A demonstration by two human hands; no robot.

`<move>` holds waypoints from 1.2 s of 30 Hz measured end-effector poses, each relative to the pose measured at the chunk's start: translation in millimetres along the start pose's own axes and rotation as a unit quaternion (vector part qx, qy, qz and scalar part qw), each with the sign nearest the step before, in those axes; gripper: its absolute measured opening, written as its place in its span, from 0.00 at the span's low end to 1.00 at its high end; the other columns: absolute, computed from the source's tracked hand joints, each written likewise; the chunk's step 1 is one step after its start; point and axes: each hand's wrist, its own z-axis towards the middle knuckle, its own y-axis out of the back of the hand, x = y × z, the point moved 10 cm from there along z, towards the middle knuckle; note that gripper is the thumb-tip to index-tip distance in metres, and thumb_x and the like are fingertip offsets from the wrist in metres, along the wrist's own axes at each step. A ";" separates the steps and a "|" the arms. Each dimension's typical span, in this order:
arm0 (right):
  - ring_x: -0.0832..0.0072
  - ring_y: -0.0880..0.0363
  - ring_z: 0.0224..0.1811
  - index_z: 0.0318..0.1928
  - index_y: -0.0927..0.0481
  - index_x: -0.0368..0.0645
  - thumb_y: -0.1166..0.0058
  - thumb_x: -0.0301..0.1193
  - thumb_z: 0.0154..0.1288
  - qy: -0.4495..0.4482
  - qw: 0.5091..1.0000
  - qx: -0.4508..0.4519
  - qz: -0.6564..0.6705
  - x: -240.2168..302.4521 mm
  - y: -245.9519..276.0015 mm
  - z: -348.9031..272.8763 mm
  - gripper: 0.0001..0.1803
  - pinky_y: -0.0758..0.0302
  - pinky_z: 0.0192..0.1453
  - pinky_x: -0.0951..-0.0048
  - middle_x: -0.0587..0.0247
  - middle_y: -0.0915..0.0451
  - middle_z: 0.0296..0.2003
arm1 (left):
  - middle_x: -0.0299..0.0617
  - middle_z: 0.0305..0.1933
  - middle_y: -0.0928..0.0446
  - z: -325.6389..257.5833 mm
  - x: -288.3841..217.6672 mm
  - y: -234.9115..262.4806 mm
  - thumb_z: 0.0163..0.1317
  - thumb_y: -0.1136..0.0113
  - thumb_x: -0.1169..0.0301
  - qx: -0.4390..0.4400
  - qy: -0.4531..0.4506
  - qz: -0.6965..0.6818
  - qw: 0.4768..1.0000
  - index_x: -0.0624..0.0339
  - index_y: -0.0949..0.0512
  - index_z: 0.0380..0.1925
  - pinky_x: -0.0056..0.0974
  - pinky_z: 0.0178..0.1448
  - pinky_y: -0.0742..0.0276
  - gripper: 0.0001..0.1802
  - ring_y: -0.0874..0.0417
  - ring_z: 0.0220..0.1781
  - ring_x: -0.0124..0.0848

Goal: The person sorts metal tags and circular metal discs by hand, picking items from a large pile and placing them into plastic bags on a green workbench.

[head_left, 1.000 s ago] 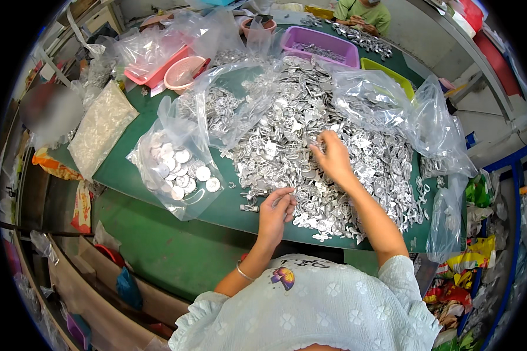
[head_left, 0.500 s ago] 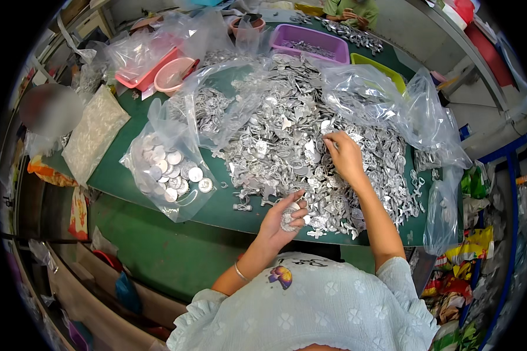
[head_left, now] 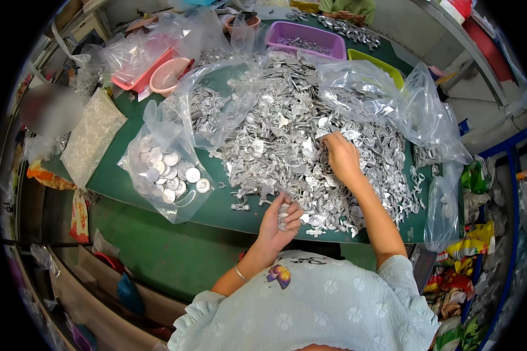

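A large heap of small silver metal pieces (head_left: 269, 140), many of them flat or ring-shaped, covers the middle of the green table (head_left: 114, 169). My left hand (head_left: 280, 222) is curled at the heap's near edge around round silver discs (head_left: 283, 216). My right hand (head_left: 341, 153) reaches over the heap with its fingers bent together at the surface; what lies under the fingertips is hidden. To the left, a clear plastic bag (head_left: 152, 126) lies with its round silver discs (head_left: 171, 159) showing through.
A purple tub (head_left: 334, 40) with small metal pieces stands behind the heap, beside a lime-green tray (head_left: 386, 69). Clear plastic sheeting (head_left: 357, 88) drapes the heap's right side. Pink bins (head_left: 140, 73) stand at the far left. Across the table is another person (head_left: 357, 10).
My left hand's fingers have closed further over the discs. My right hand has shifted slightly, its fingers now lower on the heap. The view has moved a little.
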 end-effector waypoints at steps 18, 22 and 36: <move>0.57 0.20 0.30 0.26 0.21 0.40 0.43 0.51 0.51 -0.106 0.951 0.236 -0.171 -12.6 -55.0 8.9 0.23 0.26 0.31 0.60 0.52 0.20 0.26 | 0.34 0.24 0.37 -9.0 -4.5 6.0 0.63 0.48 0.63 -0.184 -0.080 0.038 0.979 0.54 0.34 0.17 0.26 0.23 0.41 0.16 0.39 0.23 0.24; 0.58 0.20 0.30 0.25 0.20 0.41 0.41 0.49 0.51 -0.149 0.949 0.266 -0.082 -25.1 -61.7 11.0 0.21 0.25 0.32 0.61 0.52 0.20 0.26 | 0.37 0.26 0.35 -8.3 -4.9 10.7 0.62 0.48 0.62 -0.152 -0.071 0.039 0.985 0.57 0.31 0.22 0.26 0.25 0.40 0.14 0.38 0.24 0.25; 0.53 0.24 0.29 0.32 0.26 0.40 0.45 0.35 0.57 -0.001 0.986 0.166 0.011 34.9 -20.2 -5.8 0.10 0.29 0.31 0.58 0.51 0.23 0.24 | 0.40 0.42 0.28 -3.2 -14.9 16.1 0.64 0.52 0.66 -0.141 -0.111 0.109 0.978 0.61 0.34 0.54 0.28 0.37 0.25 0.19 0.26 0.37 0.26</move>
